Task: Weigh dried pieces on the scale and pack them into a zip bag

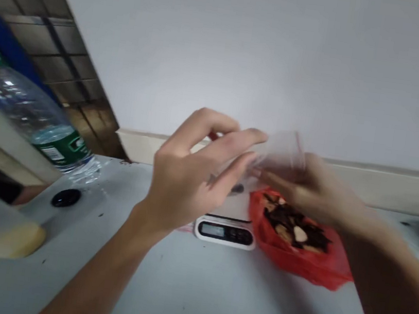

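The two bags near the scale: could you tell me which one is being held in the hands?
The clear bag is held, pinched between the left hand and right hand above the scale. The red bag lies on the table, filled with dark pieces.

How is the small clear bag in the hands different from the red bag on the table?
The small clear bag is see-through and looks empty; the red bag is coloured and holds dark and pale pieces. The clear bag is held up in the air between the left hand and the right hand; the red bag lies open on the table beside the scale. The clear bag looks smaller. Both seem to be thin plastic.
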`<action>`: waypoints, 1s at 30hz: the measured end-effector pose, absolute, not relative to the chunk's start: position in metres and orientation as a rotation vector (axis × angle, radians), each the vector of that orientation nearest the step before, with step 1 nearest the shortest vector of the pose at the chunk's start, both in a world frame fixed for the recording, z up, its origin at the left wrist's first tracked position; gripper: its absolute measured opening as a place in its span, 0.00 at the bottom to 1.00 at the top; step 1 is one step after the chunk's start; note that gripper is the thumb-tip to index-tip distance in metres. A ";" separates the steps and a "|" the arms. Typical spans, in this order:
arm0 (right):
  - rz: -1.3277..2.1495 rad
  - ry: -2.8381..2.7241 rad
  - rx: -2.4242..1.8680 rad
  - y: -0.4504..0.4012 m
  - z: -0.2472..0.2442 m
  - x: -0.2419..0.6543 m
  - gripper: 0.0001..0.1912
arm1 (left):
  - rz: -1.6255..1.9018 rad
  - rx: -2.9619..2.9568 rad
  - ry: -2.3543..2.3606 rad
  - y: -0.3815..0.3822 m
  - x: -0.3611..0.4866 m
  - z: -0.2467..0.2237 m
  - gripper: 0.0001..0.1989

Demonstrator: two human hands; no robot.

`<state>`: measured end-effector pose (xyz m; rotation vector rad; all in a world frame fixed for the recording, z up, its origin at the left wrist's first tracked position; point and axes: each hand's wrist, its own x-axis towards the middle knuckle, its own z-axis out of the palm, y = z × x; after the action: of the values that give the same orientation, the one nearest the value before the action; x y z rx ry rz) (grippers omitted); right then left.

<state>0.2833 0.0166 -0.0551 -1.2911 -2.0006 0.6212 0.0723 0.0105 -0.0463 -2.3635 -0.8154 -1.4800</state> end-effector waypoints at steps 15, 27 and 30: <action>-0.280 -2.314 -1.643 -0.065 -0.155 0.482 0.34 | -0.295 -3.361 -0.621 0.025 0.196 -0.096 0.19; -0.107 -2.260 -1.625 -0.065 -0.137 0.474 0.36 | -0.384 -3.229 -0.874 0.040 0.193 -0.092 0.14; -0.065 -2.078 -1.525 -0.072 -0.112 0.463 0.26 | -0.805 -3.188 -0.694 0.032 0.157 -0.078 0.13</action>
<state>0.4631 -0.0720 -0.1122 -1.5248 -2.0777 -0.0653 0.1567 0.0320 -0.0784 -3.1882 -0.6940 -0.8052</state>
